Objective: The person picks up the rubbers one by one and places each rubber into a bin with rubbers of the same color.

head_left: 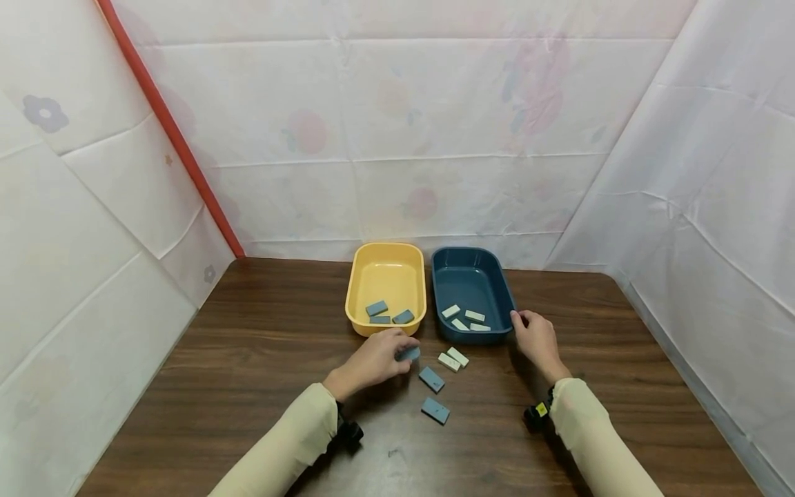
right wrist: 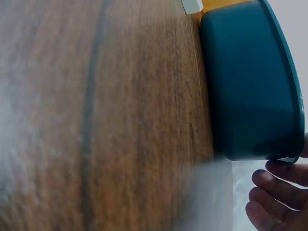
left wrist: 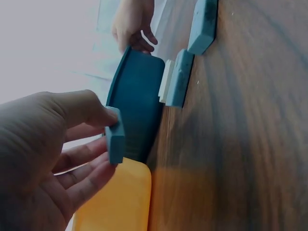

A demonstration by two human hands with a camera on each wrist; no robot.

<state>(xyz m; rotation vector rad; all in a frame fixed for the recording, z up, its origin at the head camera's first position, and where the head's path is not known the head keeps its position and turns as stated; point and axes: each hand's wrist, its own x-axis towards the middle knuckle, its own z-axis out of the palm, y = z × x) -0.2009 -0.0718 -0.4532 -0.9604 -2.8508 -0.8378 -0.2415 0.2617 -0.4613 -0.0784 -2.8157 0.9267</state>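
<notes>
My left hand (head_left: 375,362) pinches a blue-grey rectangular block (left wrist: 115,136) between thumb and fingers, just in front of the yellow tray (head_left: 355,293). At the near right corner of the dark blue tray (head_left: 442,276), my right hand (head_left: 537,340) grips the rim, thumb and fingertips at the edge. Two more blue-grey blocks, a nearer one (head_left: 435,411) and a farther one (head_left: 431,379), lie on the table beside two white blocks (head_left: 449,362). Several white blocks (head_left: 475,315) sit inside the blue tray; three blue-grey blocks (head_left: 376,308) lie in the yellow one.
Both trays stand side by side near the back edge of the brown wood table (head_left: 267,331). White patterned sheeting (head_left: 385,138) hangs behind and on both sides. A red strip (head_left: 174,131) runs down the back left corner.
</notes>
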